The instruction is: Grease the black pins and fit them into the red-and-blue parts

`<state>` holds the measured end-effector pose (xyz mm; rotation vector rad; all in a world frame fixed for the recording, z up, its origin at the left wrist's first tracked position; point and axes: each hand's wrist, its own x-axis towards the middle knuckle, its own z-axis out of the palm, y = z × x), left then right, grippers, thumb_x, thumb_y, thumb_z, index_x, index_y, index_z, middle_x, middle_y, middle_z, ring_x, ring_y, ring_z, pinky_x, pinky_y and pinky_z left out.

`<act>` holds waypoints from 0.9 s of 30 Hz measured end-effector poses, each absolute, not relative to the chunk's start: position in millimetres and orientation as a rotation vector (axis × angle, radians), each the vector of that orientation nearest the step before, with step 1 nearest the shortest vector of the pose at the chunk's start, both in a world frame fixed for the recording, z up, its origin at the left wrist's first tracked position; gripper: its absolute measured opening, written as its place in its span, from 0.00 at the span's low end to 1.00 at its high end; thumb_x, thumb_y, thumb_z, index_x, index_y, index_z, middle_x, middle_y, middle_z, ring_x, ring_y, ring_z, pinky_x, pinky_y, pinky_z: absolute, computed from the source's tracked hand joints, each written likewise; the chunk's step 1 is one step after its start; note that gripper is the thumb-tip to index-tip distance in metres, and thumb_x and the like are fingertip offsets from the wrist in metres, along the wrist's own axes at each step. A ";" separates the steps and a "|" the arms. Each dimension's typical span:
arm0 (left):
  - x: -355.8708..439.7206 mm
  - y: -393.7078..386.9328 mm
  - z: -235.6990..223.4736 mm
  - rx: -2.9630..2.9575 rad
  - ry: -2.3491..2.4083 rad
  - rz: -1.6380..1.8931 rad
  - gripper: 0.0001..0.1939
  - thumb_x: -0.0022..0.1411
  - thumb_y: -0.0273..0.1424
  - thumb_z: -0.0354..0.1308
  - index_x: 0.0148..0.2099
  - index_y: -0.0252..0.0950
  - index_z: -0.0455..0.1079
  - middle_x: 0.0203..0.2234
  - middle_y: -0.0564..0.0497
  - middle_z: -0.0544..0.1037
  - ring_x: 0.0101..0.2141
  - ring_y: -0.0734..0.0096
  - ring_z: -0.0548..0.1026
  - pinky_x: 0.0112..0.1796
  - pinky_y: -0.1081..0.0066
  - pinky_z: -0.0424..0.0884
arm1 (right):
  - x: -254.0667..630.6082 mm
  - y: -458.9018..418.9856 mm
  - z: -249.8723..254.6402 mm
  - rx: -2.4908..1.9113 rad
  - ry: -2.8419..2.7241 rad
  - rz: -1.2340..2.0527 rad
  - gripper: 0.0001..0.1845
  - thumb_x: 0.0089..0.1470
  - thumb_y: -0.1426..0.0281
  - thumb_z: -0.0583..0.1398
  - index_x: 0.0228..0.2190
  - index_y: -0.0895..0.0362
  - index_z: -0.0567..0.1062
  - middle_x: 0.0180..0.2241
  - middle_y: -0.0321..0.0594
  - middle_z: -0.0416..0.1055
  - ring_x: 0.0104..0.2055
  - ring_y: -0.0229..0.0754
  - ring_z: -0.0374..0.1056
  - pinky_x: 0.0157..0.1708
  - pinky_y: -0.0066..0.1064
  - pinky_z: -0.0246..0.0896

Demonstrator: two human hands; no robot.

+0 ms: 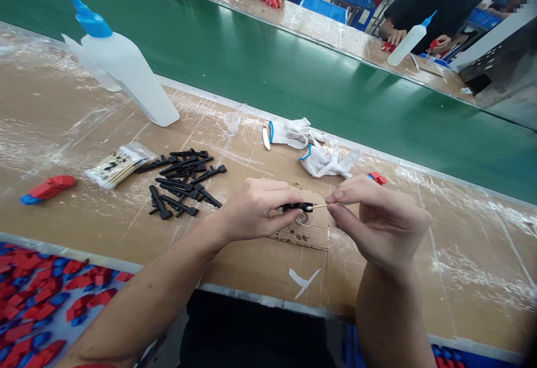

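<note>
My left hand is closed round a small black plastic part, held level over a scrap of brown cardboard. My right hand pinches a thin wooden cotton swab between thumb and forefinger, its tip touching the end of the black part. A small clear cup sits on the cardboard just under the part. A pile of several more black parts lies to the left on the brown worktable.
A bag of cotton swabs and a red and blue piece lie at the left. A squeeze bottle with a blue nozzle, a clear cup and white gloves stand behind. A green conveyor belt runs beyond; other people's hands work across it. A tray of red and blue pieces sits at the lower left.
</note>
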<state>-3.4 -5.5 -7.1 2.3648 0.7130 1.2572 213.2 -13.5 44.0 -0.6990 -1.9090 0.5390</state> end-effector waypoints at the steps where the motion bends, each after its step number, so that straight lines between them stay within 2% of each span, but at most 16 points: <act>1: -3.6 -5.4 -7.1 2.367 0.718 1.254 0.05 0.68 0.27 0.61 0.43 0.31 0.76 0.25 0.52 0.77 0.23 0.75 0.73 0.24 0.74 0.64 | 213.5 -13.4 44.2 -0.699 -1.914 0.540 0.19 0.50 0.84 0.66 0.40 0.50 0.80 0.29 0.33 0.78 0.31 0.40 0.73 0.30 0.37 0.68; 12: -3.6 -4.7 -7.8 2.385 0.704 1.266 0.04 0.67 0.26 0.61 0.43 0.31 0.76 0.25 0.52 0.78 0.23 0.75 0.73 0.24 0.74 0.64 | 216.6 -12.9 44.3 -0.731 -1.911 0.491 0.19 0.50 0.84 0.66 0.39 0.50 0.80 0.29 0.33 0.77 0.31 0.40 0.73 0.31 0.37 0.68; 20: -2.4 -4.8 -6.9 2.346 0.671 1.295 0.05 0.66 0.24 0.62 0.45 0.33 0.75 0.32 0.49 0.83 0.28 0.74 0.78 0.27 0.76 0.69 | 216.2 -12.9 42.5 -0.710 -1.905 0.545 0.19 0.50 0.84 0.65 0.39 0.50 0.80 0.29 0.33 0.78 0.30 0.40 0.73 0.30 0.37 0.68; 27: -7.7 -3.8 -5.6 2.332 0.734 1.308 0.04 0.66 0.25 0.61 0.43 0.32 0.76 0.26 0.51 0.79 0.23 0.75 0.75 0.24 0.76 0.68 | 242.0 -19.1 39.0 -0.811 -1.776 0.535 0.16 0.54 0.80 0.65 0.40 0.48 0.81 0.31 0.34 0.79 0.34 0.42 0.73 0.35 0.39 0.69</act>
